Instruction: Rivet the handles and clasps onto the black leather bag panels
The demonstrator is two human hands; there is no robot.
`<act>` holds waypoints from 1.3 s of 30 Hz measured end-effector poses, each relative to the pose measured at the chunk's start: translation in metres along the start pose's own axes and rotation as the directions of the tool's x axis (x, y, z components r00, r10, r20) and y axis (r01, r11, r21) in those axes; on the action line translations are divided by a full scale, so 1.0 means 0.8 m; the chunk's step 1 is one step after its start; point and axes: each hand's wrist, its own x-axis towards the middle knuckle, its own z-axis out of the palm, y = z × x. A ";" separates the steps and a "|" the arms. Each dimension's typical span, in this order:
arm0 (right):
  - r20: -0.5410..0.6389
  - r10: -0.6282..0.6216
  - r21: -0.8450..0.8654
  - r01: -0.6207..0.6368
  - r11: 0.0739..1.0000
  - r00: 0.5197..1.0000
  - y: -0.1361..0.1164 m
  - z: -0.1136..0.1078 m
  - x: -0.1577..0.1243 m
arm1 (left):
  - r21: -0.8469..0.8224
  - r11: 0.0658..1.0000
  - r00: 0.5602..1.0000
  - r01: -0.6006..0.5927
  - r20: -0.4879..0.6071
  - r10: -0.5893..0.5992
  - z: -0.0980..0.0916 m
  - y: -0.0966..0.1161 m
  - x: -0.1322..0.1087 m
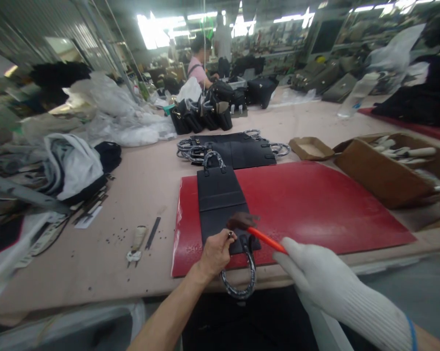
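My bare left hand [215, 251] is closed on a small metal punch [230, 235], held over the near end of a black bag panel [221, 190]. Only the top of the punch shows; its lower end is hidden by my fingers. In a white knit glove, my right hand [311, 265] grips a hammer [265, 239] by its orange handle. The hammer's dark head is slightly blurred, just above and right of the punch. A plastic-wrapped handle [240, 292] at the panel's near end hangs over the table edge. The panel lies on a red mat [296, 204].
More black panels [238, 151] with wrapped handles lie behind the mat. On the right stands a cardboard box [384, 170] holding white items. A pronged tool [137, 243] and a dark strip [153, 233] lie left. Black bags [201, 117] and a person [199, 66] are farther back.
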 end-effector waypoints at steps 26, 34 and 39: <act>0.244 0.316 0.034 -0.333 0.942 0.917 -0.015 0.077 0.130 | 0.124 0.771 0.715 0.624 -0.489 -0.500 -0.146 -0.011 0.030; 0.161 0.321 0.058 -0.334 0.941 0.933 -0.024 0.073 0.120 | 0.665 0.253 0.650 0.703 -0.456 -0.608 -0.227 -0.064 -0.025; 0.127 0.335 0.070 -0.345 0.936 0.934 -0.025 0.074 0.116 | 0.728 0.118 0.600 0.675 -0.448 -0.663 -0.242 -0.073 -0.003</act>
